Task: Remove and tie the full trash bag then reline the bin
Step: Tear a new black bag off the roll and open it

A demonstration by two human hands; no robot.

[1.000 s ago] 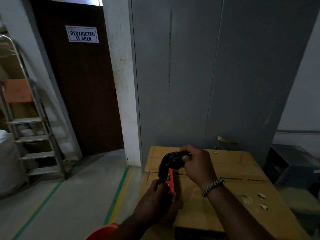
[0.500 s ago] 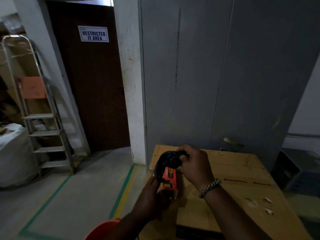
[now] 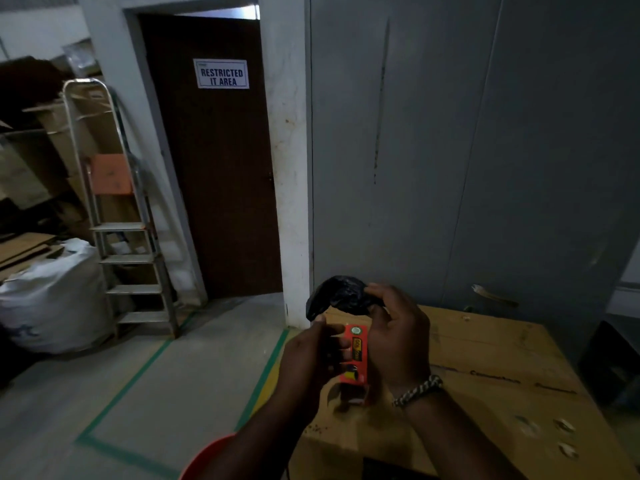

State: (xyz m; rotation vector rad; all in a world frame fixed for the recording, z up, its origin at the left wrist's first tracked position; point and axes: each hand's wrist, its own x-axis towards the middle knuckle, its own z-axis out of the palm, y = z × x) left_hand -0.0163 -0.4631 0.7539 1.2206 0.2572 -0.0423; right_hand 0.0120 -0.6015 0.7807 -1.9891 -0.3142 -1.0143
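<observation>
Left hand fingers curl round the orange packet. Right hand pinches the black bag (crumpled) above it, over the near-right box.

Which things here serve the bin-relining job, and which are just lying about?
Job: black bag, pinched by right hand; red bag packet, held by left hand; orange bin at bottom edge.
Lying about: stepladder, white sack, cardboard box, door sign.
</observation>
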